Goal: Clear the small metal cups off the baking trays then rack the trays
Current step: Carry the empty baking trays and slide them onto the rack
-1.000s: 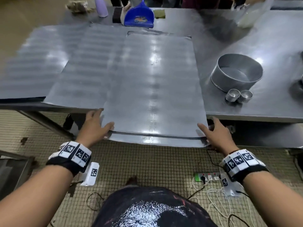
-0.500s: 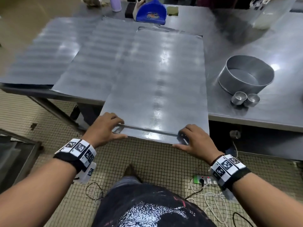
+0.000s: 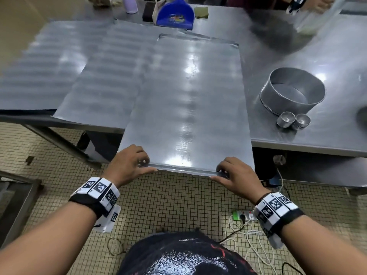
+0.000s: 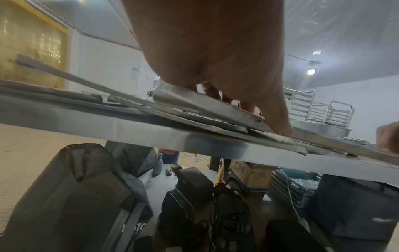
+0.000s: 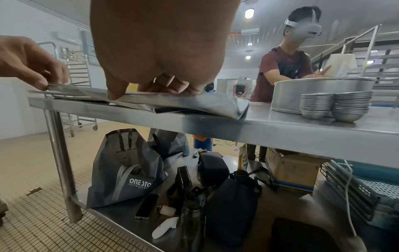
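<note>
A flat grey baking tray (image 3: 186, 100) lies on top of two others (image 3: 103, 80), its near edge overhanging the steel table (image 3: 297, 139). My left hand (image 3: 131, 165) grips the near rim at its left end, fingers over the top and thumb along the edge. My right hand (image 3: 232, 173) grips the same rim at its right end (image 5: 164, 88). The left wrist view shows my left hand (image 4: 226, 88) on the rim of the top tray (image 4: 205, 105), with the stacked trays under it. Two stacks of small metal cups (image 3: 294, 120) (image 5: 334, 105) stand on the table, off the trays.
A round metal cake tin (image 3: 292, 90) stands behind the cups. A blue dustpan (image 3: 174, 14) and a purple bottle (image 3: 130, 4) sit at the table's far edge. Another person (image 5: 285, 64) works across the table. Tray racks (image 4: 319, 110) stand behind. Bags (image 5: 125, 170) fill the shelf below.
Both hands have shifted inward along the near rim and curled over it. The top tray has slid toward me, further over the table's edge.
</note>
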A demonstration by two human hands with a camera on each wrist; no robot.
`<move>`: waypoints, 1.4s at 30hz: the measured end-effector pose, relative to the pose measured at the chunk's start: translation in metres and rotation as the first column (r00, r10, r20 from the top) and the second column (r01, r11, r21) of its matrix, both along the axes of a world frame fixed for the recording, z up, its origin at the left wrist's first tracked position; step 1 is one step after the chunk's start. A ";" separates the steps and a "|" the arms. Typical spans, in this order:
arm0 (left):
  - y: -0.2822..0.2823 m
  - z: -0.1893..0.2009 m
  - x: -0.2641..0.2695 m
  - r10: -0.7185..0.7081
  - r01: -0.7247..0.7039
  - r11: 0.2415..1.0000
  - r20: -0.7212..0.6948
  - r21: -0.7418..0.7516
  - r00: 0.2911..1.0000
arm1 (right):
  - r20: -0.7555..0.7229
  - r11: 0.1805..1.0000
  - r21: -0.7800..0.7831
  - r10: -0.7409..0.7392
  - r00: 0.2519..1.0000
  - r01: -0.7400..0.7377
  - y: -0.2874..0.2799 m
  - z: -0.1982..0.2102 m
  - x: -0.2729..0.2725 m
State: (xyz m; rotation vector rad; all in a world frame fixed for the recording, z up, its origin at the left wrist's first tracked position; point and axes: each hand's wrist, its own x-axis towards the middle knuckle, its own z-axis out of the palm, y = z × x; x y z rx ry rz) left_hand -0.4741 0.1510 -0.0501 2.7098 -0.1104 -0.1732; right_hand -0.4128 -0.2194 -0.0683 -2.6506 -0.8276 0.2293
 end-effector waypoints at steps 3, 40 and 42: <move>0.005 -0.007 0.000 -0.052 0.050 0.998 0.065 0.029 0.997 | 0.008 1.000 0.001 -0.024 1.000 0.024 0.005 0.001 -0.003; 0.016 -0.005 0.020 0.484 -0.631 0.651 -0.409 -0.422 0.773 | -0.532 0.585 0.261 -0.577 0.620 0.768 -0.077 -0.024 0.084; 0.006 -0.007 0.022 0.496 -0.640 0.643 -0.409 -0.420 0.766 | -0.532 0.573 0.261 -0.586 0.611 0.777 -0.083 -0.027 0.087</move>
